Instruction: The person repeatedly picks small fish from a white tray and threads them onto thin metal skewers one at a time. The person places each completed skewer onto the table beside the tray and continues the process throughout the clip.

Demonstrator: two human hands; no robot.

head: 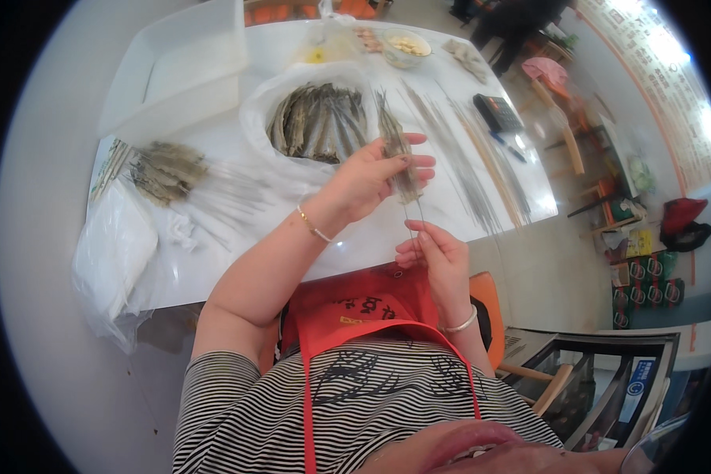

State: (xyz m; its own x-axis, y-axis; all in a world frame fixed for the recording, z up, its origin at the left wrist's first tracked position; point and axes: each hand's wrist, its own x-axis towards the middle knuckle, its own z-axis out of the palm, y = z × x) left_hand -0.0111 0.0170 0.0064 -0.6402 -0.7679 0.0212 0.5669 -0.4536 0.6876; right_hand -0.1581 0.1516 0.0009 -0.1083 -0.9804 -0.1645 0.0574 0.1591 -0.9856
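Note:
My left hand (361,178) grips a flat grey-brown piece that looks like dried fish (389,123), held upright above the table between thumb and fingers. Thin metal skewers (413,225) come out of its lower end. Closer to my body, my right hand (442,252) pinches these skewers between thumb and fingers. Beyond my left forearm, a white plastic bag (253,112) lies rolled open around many similar fish pieces (317,124). At the left, more fish pieces (169,172) lie bunched together, with skewers fanning out toward the middle.
Loose metal skewers (459,169) lie in rows on the white table (332,258) at the right, near a black calculator (496,112) and a pen (508,147). A translucent bin (183,65) stands at far left. A glass bowl (406,59) and cloth (465,59) lie at the back.

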